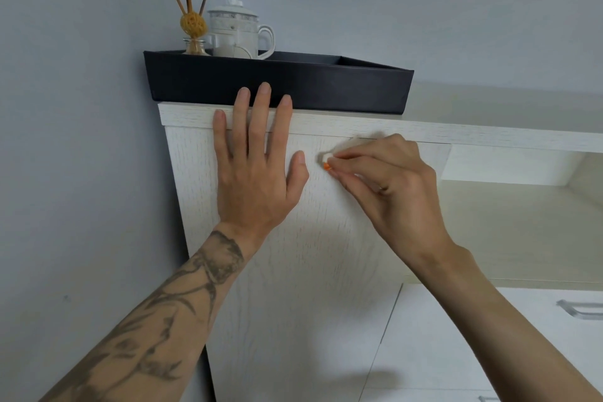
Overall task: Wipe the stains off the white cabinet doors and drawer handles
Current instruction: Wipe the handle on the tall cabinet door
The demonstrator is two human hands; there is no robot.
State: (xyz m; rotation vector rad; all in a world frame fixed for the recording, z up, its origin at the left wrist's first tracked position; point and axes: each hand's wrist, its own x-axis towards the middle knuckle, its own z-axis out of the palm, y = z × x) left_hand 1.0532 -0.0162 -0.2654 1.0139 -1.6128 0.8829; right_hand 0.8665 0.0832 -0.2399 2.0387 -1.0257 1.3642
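A tall white cabinet door [313, 271] with a faint wood grain fills the middle of the head view. My left hand [257, 170] lies flat against its upper part, fingers straight and reaching over the cabinet's top edge. My right hand [385, 179] pinches a small white and orange piece [325, 161], perhaps an eraser, between thumb and fingertips and holds its tip against the door just right of my left thumb. I cannot make out any stain under it.
A black tray [293, 85] sits on the cabinet top and holds a white lidded mug [238, 33] and a reed diffuser [194, 26]. An open shelf [509, 222] lies to the right. Below it are white drawers with a metal handle [580, 308]. A grey wall [81, 140] is on the left.
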